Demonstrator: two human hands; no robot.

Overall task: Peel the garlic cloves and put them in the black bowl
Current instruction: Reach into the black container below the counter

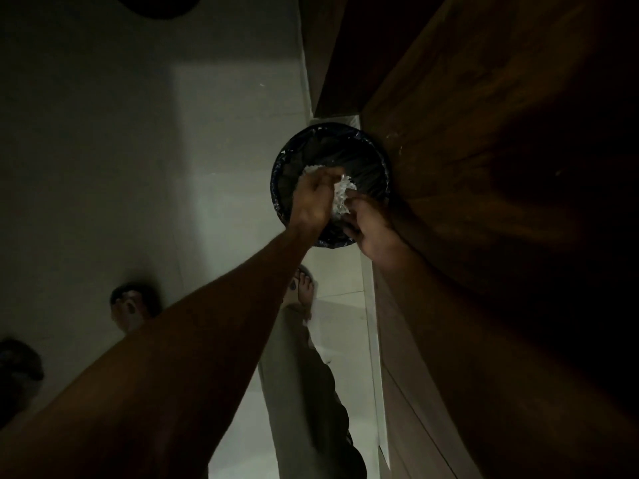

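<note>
Garlic skins (340, 197), a pale papery clump, sit between our two hands above the bin, and that is the only part of the task's things we can make out; no cloves and no black bowl show in this dim view. Starting at the far left, a dark rounded shape (19, 368) lies at the edge of the pale tiled floor (103, 167), and just to its right another foot (133, 305) rests on the tiles. Our left forearm runs up from the lower left corner to the left hand (313, 198), whose fingers are curled down over the clump and touch its left side. Below the hands, our own foot (304, 288) in a sandal stands on the floor, with the trouser leg (311, 392) beneath it. The round bin (332, 140), lined with a dark bag, stands on the floor right against the wooden cabinet. Our right hand (375, 229) pinches the clump's right side with bent fingers. Whether either grip is tight we cannot tell in the low light. The brown cabinet front (484, 167) fills the right side.
</note>
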